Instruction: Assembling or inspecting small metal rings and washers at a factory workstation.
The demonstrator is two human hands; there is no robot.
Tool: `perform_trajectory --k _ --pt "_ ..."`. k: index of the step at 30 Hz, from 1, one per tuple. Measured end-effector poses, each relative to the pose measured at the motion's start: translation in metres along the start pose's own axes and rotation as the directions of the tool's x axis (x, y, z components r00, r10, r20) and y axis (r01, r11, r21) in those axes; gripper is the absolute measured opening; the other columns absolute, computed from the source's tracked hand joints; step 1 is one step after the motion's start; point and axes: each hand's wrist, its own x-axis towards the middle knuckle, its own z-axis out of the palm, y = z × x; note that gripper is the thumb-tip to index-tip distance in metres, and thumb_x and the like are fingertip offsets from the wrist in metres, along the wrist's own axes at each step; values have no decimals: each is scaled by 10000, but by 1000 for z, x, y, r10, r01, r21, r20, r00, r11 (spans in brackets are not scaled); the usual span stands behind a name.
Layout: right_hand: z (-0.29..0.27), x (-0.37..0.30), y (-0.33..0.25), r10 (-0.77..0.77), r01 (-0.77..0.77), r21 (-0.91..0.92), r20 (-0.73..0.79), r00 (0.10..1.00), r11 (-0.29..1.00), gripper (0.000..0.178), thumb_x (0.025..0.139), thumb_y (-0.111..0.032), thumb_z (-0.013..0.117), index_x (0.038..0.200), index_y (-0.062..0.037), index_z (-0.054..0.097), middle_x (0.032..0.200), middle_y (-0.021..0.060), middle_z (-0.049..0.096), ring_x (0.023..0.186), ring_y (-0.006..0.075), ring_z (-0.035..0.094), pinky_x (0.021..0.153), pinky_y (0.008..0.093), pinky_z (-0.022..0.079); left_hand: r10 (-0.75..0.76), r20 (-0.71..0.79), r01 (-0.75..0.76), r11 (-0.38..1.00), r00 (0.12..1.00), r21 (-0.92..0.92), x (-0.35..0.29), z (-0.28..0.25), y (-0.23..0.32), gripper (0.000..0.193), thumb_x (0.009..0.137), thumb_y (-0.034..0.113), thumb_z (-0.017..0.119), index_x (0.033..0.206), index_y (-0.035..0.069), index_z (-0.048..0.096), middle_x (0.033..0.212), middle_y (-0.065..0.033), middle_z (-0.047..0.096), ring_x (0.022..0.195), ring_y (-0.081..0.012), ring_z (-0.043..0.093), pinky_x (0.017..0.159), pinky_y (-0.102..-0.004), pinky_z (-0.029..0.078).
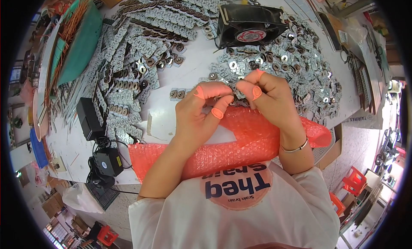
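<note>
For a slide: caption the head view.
Left hand and right hand, in orange finger cots, close together near metal parts and fan.

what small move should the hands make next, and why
Perhaps draw the left hand slightly away from the right hand: their fingertips nearly meet beyond the red bubble wrap, making it hard to see whether a small part sits between them.

Black fan (251,26); green basin (86,43) at left; red stool (354,181) lower right.

On the counter (165,120), the parts (296,66) lie beyond the wrap (227,156), the fan (252,28) among them, the basin (83,49) to their left.
</note>
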Motion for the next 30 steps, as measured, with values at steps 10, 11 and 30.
perform_trajectory --k 10,11,30 --pt "-17 1 -2 -131 124 -199 -24 991 972 104 828 -82 656 862 12 681 647 24 598 526 62 488 487 215 392 -235 -22 217 924 972 -314 4 5 8 200 874 -34 555 1071 -1 556 966 -77 612 828 -132 631 673 -217 509" --pt "-20 -1 -2 -110 110 -149 5 994 983 100 824 -81 659 861 8 683 650 31 610 524 69 507 485 217 402 -287 -4 264 885 958 -382 5 6 9 218 873 -38 557 1088 -3 543 960 -74 610 819 -127 628 682 -217 504" --pt "-8 0 2 -6 -96 327 297 955 940 182 898 -153 593 791 -11 562 615 1 484 582 52 458 518 221 371 -317 112 309 687 942 -658 3 -1 14 176 829 -32 620 988 13 558 936 -127 621 778 -187 647 655 -313 549"
